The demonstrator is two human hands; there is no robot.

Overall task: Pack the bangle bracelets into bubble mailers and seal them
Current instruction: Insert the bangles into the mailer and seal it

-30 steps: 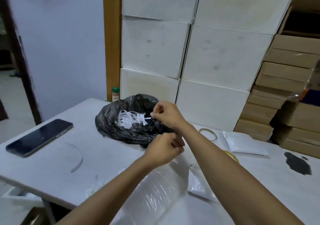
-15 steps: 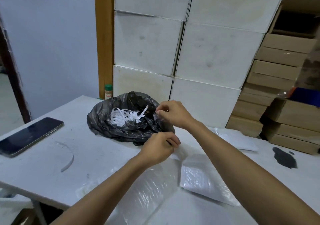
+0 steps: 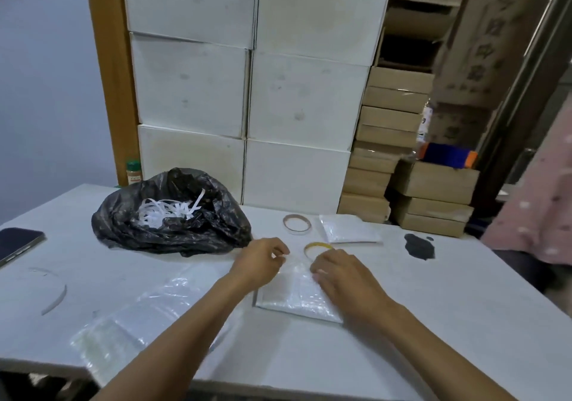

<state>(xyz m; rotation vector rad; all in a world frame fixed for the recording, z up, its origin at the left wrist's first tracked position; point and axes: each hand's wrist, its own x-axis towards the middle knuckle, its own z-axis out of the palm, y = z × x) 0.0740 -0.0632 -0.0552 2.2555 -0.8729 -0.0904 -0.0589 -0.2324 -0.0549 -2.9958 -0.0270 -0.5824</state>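
Observation:
A white bubble mailer [image 3: 294, 300] lies flat on the white table [image 3: 433, 323] in front of me. My left hand [image 3: 261, 263] pinches its top flap at the left. My right hand [image 3: 339, 272] presses curled fingers on the flap's right side. A yellow bangle [image 3: 318, 247] lies just behind the mailer, partly hidden by my right hand. A pale bangle [image 3: 296, 224] lies farther back. Another mailer [image 3: 348, 230] rests beside that bangle.
A black plastic bag [image 3: 173, 218] holding white paper strips sits at the back left. A phone [image 3: 17, 243] lies at the left edge. Clear plastic sleeves [image 3: 148, 317] lie front left. A curved strip [image 3: 55, 300] lies nearby. White and brown boxes stand behind. A black stain [image 3: 419, 246] marks the right side.
Both hands have left the black bag, where the right hand dropped a peeled strip, and come down onto the mailer's flap. The view has swung right.

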